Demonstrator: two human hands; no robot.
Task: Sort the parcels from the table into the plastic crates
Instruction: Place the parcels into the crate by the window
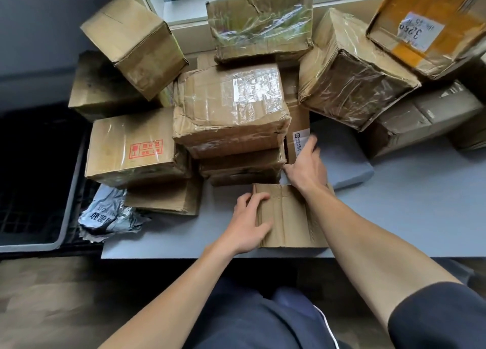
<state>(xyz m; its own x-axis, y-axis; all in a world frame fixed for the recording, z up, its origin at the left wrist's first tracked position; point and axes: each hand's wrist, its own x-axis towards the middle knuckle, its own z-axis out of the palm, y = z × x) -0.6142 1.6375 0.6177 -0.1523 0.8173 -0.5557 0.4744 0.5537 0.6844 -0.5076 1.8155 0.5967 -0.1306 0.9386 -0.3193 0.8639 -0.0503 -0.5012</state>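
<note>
At the near edge of the table (pixel 407 217) lies a small cardboard box (pixel 292 217), and the left hand (pixel 248 224) grips its left side, fingers curled over the top. The right hand (pixel 306 164) reaches past its far corner, fingers straight and spread against a labelled parcel (pixel 299 128) (standing on edge) beside the stacked parcels (pixel 228 107). A plastic crate (pixel 70 196) sits left of the table.

soft daylight, tape glare, edges warped, blurred.
</note>
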